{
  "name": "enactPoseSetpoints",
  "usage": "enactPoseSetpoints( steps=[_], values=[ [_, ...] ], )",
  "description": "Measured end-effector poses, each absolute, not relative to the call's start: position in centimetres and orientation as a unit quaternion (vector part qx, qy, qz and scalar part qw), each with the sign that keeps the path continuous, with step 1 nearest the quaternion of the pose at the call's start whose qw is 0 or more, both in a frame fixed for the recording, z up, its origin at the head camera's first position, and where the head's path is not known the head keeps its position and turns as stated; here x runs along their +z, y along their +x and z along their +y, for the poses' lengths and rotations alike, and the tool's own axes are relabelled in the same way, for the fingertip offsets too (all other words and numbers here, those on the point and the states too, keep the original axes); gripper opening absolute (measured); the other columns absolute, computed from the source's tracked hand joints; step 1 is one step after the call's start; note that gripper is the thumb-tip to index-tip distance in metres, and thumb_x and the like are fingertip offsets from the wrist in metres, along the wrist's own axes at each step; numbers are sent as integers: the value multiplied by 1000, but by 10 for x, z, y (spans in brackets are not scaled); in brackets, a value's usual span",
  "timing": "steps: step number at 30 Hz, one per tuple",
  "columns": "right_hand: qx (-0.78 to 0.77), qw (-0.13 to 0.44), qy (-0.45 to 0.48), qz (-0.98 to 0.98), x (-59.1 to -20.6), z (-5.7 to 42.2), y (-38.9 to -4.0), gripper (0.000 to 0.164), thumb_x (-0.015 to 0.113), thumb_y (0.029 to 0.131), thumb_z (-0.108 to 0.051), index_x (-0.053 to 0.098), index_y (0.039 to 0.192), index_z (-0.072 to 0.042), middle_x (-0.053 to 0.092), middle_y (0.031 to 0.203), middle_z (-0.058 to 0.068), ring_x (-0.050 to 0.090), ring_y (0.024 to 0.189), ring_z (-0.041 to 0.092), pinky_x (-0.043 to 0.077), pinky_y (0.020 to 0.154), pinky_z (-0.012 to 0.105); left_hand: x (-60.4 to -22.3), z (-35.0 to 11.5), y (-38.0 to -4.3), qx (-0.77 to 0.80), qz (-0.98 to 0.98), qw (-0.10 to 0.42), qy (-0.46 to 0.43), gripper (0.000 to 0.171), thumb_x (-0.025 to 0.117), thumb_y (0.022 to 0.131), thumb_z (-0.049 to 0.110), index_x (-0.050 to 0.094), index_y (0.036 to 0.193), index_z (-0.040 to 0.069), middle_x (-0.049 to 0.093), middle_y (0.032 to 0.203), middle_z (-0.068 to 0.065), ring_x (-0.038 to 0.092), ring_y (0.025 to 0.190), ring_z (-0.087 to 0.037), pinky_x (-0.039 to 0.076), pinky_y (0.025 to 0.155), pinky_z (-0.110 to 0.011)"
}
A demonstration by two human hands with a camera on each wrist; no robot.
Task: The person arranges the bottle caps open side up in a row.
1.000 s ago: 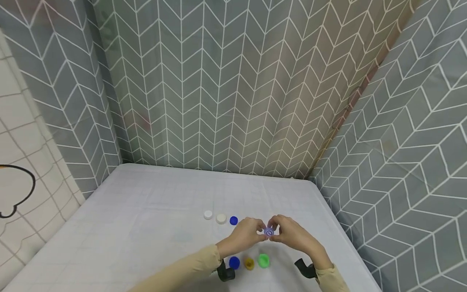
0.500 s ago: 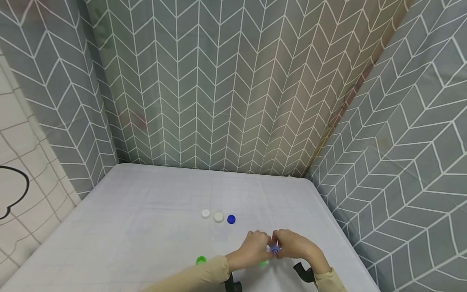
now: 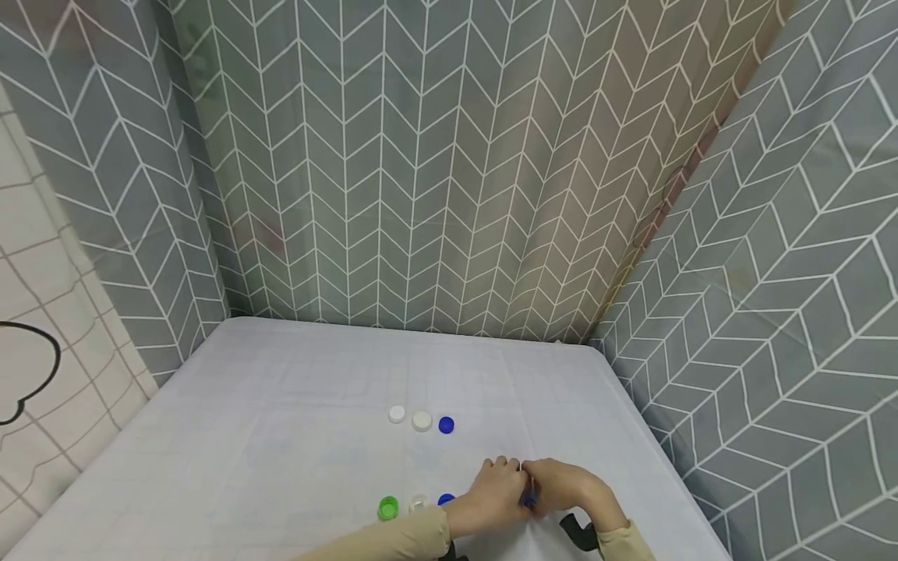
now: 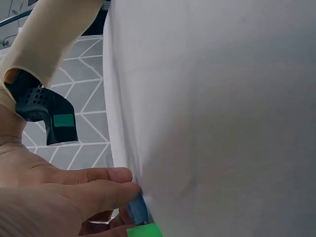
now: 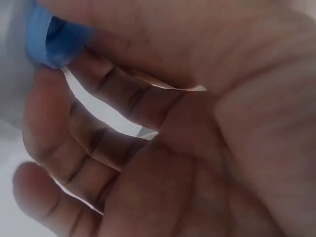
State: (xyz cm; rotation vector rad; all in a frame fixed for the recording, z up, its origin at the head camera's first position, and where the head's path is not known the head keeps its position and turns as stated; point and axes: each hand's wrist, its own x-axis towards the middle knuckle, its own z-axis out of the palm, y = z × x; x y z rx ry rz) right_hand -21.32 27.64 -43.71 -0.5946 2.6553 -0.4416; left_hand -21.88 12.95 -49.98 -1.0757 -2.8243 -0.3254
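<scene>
Near the front of the table, both hands meet at a small blue-violet cap (image 3: 528, 499). My left hand (image 3: 494, 495) pinches it from the left, fingertips at its edge; my right hand (image 3: 563, 485) holds the other side. In the right wrist view the blue cap (image 5: 61, 39) shows its hollow inside, gripped between thumb and fingers of the right hand (image 5: 163, 133). The left wrist view has the blue cap (image 4: 138, 210) partly behind the left hand's fingers (image 4: 103, 197), close to a bright green cap (image 4: 145, 230).
Behind the hands lie a white cap (image 3: 396, 414), a cream cap (image 3: 422, 421) and a dark blue cap (image 3: 446, 425) in a row. Nearer are a green cap (image 3: 388, 508), a clear whitish cap (image 3: 417, 503) and another blue cap (image 3: 446, 499), partly behind the left wrist. Patterned curtains surround the white-covered table (image 3: 302, 421).
Both hands have come down toward the front edge with the cap, whose swirled face no longer shows. The yellow and green caps seen earlier near the wrists are now covered by the left hand.
</scene>
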Motion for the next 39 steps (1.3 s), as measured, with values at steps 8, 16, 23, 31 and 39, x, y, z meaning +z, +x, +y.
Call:
enactPoseSetpoints(
  steps=[8, 16, 23, 31, 39],
  values=[
    [-158, 197, -202, 946, -442, 276, -216, 45, 82, 62, -3, 60, 101, -10, 67, 95, 0, 61, 85, 15, 51, 79, 39, -499, 129, -216, -124, -929, 24, -348, 51, 79, 75, 46, 67, 111, 12, 60, 94, 3, 51, 82, -10, 46, 73, -28],
    [-166, 200, -189, 947, -442, 272, -218, 51, 83, 62, -5, 58, 107, -8, 63, 91, 1, 55, 79, 16, 50, 75, 40, -499, 127, -217, -141, -926, 20, -350, 45, 79, 77, 39, 65, 108, 10, 58, 94, 2, 51, 83, -10, 49, 74, -29],
    [-156, 185, -197, 950, -436, 275, -216, 54, 84, 64, -13, 59, 111, -5, 56, 89, 2, 50, 76, 14, 46, 68, 34, -489, 120, -218, -175, -915, -22, -362, 54, 80, 76, 39, 59, 117, 10, 59, 97, 3, 52, 85, -8, 48, 73, -27],
    [-194, 138, -216, 947, -433, 270, -221, 39, 81, 71, -15, 61, 105, -11, 56, 92, 3, 49, 78, 15, 43, 67, 32, -475, 103, -223, -233, -908, -53, -344, 55, 83, 74, 36, 60, 117, 11, 62, 98, 4, 53, 83, -5, 47, 74, -22],
    [-191, 79, -228, 951, -428, 248, -231, 30, 79, 78, -19, 63, 103, -15, 59, 89, -1, 49, 76, 11, 41, 63, 28, -459, 76, -233, -243, -915, -51, -319, 44, 77, 79, 33, 63, 114, 9, 65, 101, -1, 57, 83, -7, 49, 77, -28]
  ],
)
